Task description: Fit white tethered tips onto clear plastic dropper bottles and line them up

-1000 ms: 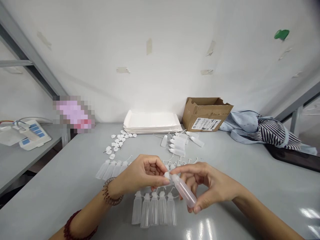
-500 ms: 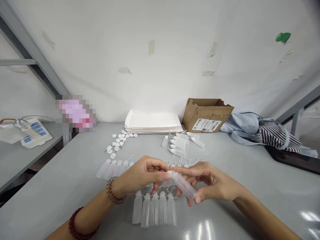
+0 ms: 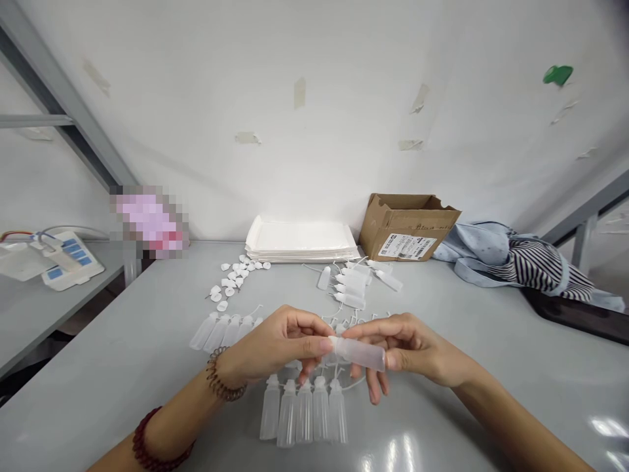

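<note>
Between my hands is a translucent plastic dropper bottle (image 3: pixel 362 353), lying nearly level above the table. My left hand (image 3: pixel 289 344) pinches its neck end with thumb and forefinger, which partly hide the tip. At the other end, the thumb of my right hand (image 3: pixel 417 351) presses the bottle's base while the forefinger rests near the shoulder. Below, a row of similar bottles (image 3: pixel 304 413) lies side by side on the table. More bottles (image 3: pixel 216 332) lie left of my left hand, and others behind my hands are partly covered.
Small white caps (image 3: pixel 230 283) are scattered at the back left. Several bottles with thin tips (image 3: pixel 351 285) lie farther back. Against the wall are a stack of white trays (image 3: pixel 302 239), a cardboard box (image 3: pixel 410 226) and a blue cloth (image 3: pixel 476 246). A dark object (image 3: pixel 580 314) lies at right.
The held bottle has swung from a downward slant to nearly level, its base rising. My right hand has shifted with it; my left hand keeps its pinch at the neck.
</note>
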